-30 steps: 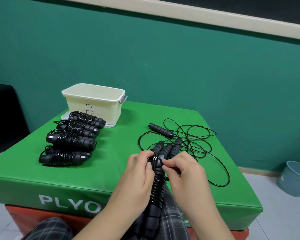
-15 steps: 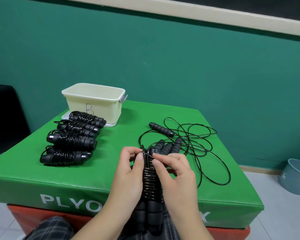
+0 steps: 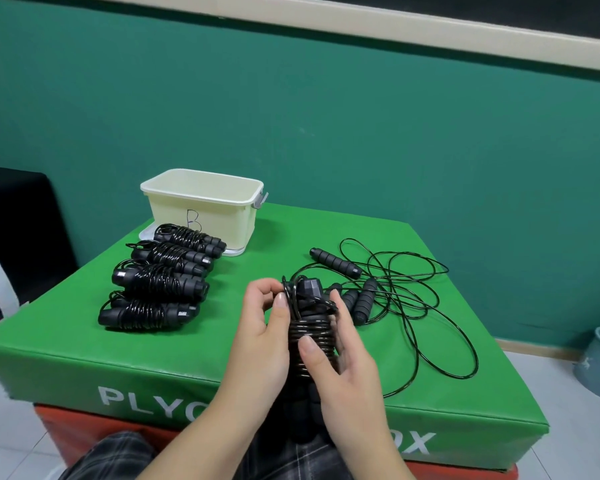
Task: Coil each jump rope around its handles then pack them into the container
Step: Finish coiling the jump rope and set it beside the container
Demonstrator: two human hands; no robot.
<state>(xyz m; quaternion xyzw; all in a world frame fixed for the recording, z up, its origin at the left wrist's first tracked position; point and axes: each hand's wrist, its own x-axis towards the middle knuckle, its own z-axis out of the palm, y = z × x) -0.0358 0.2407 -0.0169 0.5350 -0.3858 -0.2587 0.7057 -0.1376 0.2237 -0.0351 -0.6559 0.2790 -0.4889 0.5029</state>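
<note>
Black cord is wound tight round the paired handles of the jump rope [image 3: 310,336], held upright just above the near edge of the green worktop [image 3: 84,341]. The right hand [image 3: 340,358] wraps the coil, thumb pressed on the turns; the left hand [image 3: 264,327] pinches the loose end at the top. If that end slips free, the springy turns could unwind. Beyond the coil lie loose ropes [image 3: 395,292]; four wound bundles [image 3: 156,282] sit before the cream container [image 3: 205,206], far left of it.
</note>
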